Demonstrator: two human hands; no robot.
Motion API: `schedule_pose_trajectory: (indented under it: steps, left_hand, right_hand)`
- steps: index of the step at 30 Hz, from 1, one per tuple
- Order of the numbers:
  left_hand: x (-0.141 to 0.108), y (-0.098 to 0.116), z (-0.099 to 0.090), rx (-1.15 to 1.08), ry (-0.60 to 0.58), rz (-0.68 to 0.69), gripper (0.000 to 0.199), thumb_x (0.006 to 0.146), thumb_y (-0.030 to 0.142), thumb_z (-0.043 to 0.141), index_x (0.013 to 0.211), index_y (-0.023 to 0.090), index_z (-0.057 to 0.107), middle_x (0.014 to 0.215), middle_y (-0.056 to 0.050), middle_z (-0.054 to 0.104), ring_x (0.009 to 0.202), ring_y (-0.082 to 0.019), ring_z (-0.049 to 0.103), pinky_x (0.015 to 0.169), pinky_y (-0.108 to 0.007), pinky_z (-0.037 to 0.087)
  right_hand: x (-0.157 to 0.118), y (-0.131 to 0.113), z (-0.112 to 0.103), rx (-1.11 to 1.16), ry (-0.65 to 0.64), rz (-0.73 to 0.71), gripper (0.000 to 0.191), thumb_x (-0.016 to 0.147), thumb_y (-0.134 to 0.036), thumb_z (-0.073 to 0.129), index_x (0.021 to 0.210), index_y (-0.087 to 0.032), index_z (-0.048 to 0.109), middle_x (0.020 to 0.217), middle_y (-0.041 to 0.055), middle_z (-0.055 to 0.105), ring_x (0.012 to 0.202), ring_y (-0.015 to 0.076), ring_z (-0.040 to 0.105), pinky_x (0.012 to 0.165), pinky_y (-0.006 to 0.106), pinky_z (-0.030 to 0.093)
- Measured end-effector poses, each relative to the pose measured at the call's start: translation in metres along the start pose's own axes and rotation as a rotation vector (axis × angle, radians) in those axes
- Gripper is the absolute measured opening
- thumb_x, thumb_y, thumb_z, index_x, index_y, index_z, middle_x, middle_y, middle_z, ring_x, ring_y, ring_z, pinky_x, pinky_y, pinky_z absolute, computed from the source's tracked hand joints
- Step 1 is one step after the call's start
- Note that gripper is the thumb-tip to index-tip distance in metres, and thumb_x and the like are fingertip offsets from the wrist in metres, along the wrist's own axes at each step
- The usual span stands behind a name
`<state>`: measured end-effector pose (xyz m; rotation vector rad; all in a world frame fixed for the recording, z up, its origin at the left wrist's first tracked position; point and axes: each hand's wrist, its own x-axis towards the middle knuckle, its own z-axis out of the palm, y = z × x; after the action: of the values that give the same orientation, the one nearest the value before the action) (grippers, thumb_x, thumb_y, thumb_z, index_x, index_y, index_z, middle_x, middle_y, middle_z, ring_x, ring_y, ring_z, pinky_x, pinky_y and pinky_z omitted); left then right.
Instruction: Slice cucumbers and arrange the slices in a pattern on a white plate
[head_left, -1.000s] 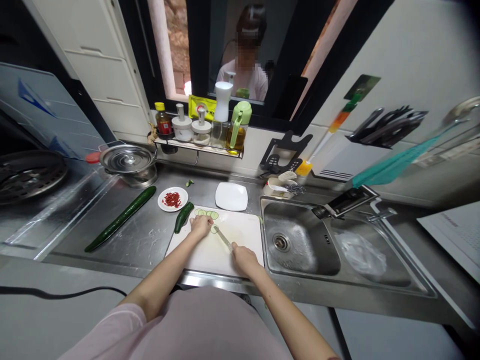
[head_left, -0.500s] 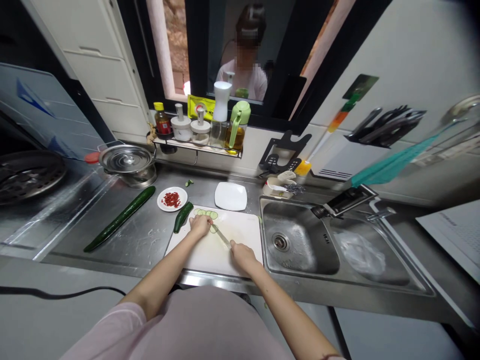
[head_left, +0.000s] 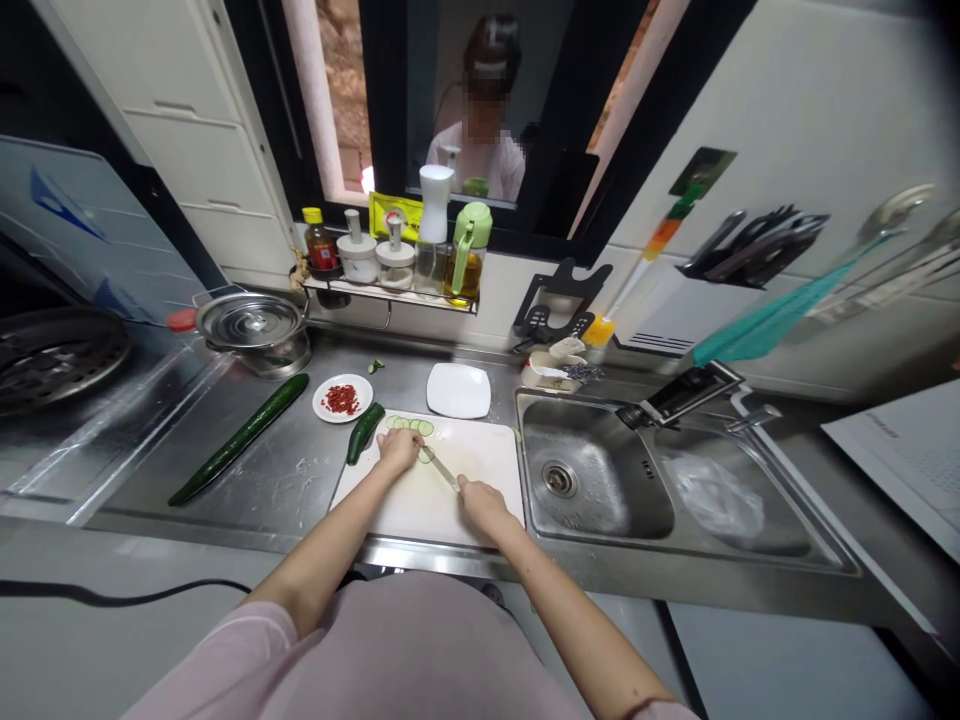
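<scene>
A white cutting board (head_left: pixel 480 450) lies on the steel counter in front of me. My right hand (head_left: pixel 482 503) grips a knife (head_left: pixel 441 468), its blade pointing up and left across the board. At the blade's tip, my left hand (head_left: pixel 400 450) is closed with fingers bent down on cucumber, which is mostly hidden under them. One cut slice (head_left: pixel 425 455) lies against the blade, and several cucumber slices (head_left: pixel 412 426) lie in a row just beyond my left hand. A short cucumber piece (head_left: pixel 365 433) rests at the board's left edge.
A whole cucumber (head_left: pixel 240 440) lies farther left, near a plate of chopped red pieces (head_left: pixel 343 399) and a lidded pot (head_left: pixel 255 330). Behind the board sits a white square plate (head_left: pixel 458 390). The sink (head_left: pixel 600 480) adjoins the board's right side. Bottles and jars stand on a rack (head_left: pixel 390 292).
The whole view has shifted slightly. Both hands and the knife keep nearly the same place on the board; no other clear change shows.
</scene>
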<state>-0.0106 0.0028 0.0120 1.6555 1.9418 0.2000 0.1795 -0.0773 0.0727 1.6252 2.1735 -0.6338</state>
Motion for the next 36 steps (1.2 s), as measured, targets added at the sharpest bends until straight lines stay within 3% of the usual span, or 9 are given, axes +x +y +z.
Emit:
schedule_pose_trajectory:
  steps: [16,36]
  left_hand:
    - [-0.002,0.001,0.000,0.022,0.006,-0.020,0.028,0.079,0.015,0.052,0.090,0.028,0.073,0.106,-0.004,0.071,0.112,-0.026,0.055,0.094,-0.044,0.031]
    - [-0.003,0.001,0.000,0.024,-0.001,-0.025,0.027,0.079,0.018,0.051,0.093,0.028,0.072,0.106,-0.005,0.070,0.113,-0.026,0.053,0.096,-0.044,0.029]
  right_hand:
    - [-0.017,0.011,0.007,-0.015,-0.046,0.033,0.036,0.091,-0.014,0.035,0.123,-0.014,0.052,0.108,0.0191,0.068,0.102,0.0272,0.065,0.077,0.033,0.045]
    - [-0.006,-0.001,-0.001,-0.008,-0.036,0.022,0.038,0.089,-0.011,0.035,0.124,-0.015,0.051,0.107,0.0176,0.068,0.103,0.0265,0.064,0.078,0.034,0.045]
